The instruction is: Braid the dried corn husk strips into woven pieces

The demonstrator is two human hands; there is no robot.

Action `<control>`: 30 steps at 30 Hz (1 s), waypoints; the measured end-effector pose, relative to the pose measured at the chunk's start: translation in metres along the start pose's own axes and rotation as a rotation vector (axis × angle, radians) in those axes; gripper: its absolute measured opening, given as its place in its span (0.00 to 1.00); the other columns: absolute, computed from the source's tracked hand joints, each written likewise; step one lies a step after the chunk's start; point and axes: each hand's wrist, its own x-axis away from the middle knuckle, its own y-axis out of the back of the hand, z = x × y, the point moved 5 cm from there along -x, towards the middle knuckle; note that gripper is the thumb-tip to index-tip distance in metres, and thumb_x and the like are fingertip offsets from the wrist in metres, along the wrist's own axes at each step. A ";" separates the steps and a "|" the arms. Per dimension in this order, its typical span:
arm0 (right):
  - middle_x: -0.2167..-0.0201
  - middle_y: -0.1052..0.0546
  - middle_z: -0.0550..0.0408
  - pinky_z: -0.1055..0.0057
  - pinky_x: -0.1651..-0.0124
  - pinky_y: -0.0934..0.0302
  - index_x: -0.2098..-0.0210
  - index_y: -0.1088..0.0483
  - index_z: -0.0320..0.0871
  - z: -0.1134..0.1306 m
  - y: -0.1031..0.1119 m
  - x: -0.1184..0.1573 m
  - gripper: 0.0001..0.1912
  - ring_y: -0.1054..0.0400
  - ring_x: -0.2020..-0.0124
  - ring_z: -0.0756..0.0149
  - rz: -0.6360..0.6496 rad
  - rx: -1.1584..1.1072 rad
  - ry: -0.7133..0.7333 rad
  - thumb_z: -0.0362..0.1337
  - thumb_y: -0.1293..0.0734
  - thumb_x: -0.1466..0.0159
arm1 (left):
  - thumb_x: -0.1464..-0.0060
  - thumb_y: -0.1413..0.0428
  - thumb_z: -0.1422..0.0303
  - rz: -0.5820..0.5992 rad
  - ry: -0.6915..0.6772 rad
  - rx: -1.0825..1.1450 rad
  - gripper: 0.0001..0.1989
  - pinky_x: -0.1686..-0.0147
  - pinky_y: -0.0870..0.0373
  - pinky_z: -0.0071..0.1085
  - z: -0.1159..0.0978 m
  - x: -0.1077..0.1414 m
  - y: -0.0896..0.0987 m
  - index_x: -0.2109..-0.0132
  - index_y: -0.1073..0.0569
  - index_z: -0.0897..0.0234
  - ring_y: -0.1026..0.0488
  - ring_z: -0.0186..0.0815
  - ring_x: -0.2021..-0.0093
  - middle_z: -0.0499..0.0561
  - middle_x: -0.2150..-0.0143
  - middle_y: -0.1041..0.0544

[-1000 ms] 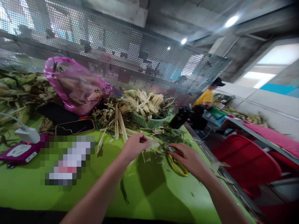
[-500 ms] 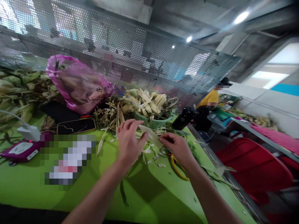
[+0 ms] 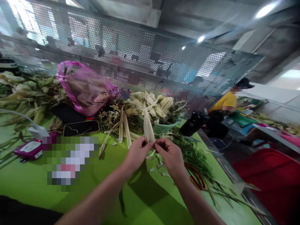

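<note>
A pale dried husk (image 3: pixel 148 126) stands upright between my hands, its wide lower end pinched by both. My left hand (image 3: pixel 140 152) grips its lower left edge with thumb and fingers. From the right, my right hand (image 3: pixel 170 153) pinches the bottom corner, fingertips close to the left thumb. Just behind is a green basket (image 3: pixel 167 127) heaped with husks. Red-and-yellow-handled scissors (image 3: pixel 197 178) lie beside my right forearm, partly hidden. Small husk scraps (image 3: pixel 160 165) are scattered below my hands on the green table (image 3: pixel 98 190).
A pink plastic bag (image 3: pixel 86 87), a phone (image 3: pixel 81 127) and a purple device (image 3: pixel 29 149) are at the left. Husks (image 3: pixel 30 93) pile behind them. At right are a black camera (image 3: pixel 193 123), green stalks (image 3: pixel 197 156), a red chair (image 3: pixel 269 178) and a person in yellow (image 3: pixel 226 101).
The husk has turned from slanting to upright. My left hand has closed on its lower end, and both hands are nearer together. The view has shifted slightly.
</note>
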 end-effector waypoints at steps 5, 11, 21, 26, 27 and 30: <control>0.75 0.28 0.56 0.72 0.70 0.36 0.67 0.29 0.41 -0.013 0.001 0.004 0.12 0.35 0.74 0.68 0.030 -0.190 -0.080 0.43 0.29 0.46 | 0.56 0.39 0.64 -0.040 0.141 0.070 0.10 0.66 0.37 0.29 -0.001 0.000 0.003 0.71 0.27 0.68 0.33 0.31 0.72 0.48 0.74 0.27; 0.70 0.26 0.55 0.71 0.64 0.35 0.59 0.29 0.44 -0.008 0.007 0.009 0.12 0.33 0.69 0.67 0.145 -0.158 0.040 0.40 0.32 0.41 | 0.59 0.37 0.60 -0.045 0.236 0.092 0.15 0.71 0.38 0.27 0.001 0.001 0.007 0.71 0.26 0.70 0.35 0.28 0.76 0.48 0.77 0.28; 0.66 0.25 0.52 0.65 0.60 0.35 0.65 0.27 0.45 0.010 0.007 0.010 0.05 0.31 0.64 0.63 0.158 0.195 0.349 0.36 0.33 0.40 | 0.62 0.35 0.61 0.022 0.273 0.121 0.15 0.72 0.38 0.26 0.005 0.000 0.005 0.73 0.25 0.70 0.36 0.27 0.77 0.48 0.79 0.29; 0.68 0.25 0.53 0.65 0.59 0.36 0.68 0.27 0.45 0.010 0.010 0.010 0.03 0.31 0.65 0.63 0.136 0.213 0.358 0.37 0.32 0.40 | 0.63 0.34 0.61 0.030 0.302 0.164 0.15 0.71 0.36 0.27 0.002 0.002 0.005 0.74 0.25 0.70 0.36 0.26 0.78 0.48 0.79 0.29; 0.69 0.26 0.54 0.66 0.59 0.37 0.69 0.28 0.45 0.010 0.010 0.009 0.03 0.32 0.65 0.63 0.136 0.211 0.360 0.37 0.32 0.40 | 0.63 0.34 0.61 0.032 0.308 0.167 0.15 0.71 0.36 0.27 0.003 0.002 0.005 0.74 0.25 0.70 0.36 0.27 0.77 0.48 0.79 0.28; 0.70 0.27 0.54 0.67 0.60 0.38 0.71 0.29 0.44 0.010 0.010 0.009 0.04 0.33 0.66 0.64 0.150 0.215 0.357 0.37 0.33 0.40 | 0.62 0.34 0.62 0.050 0.313 0.178 0.14 0.70 0.35 0.27 0.003 0.003 0.005 0.73 0.24 0.70 0.34 0.27 0.76 0.50 0.77 0.27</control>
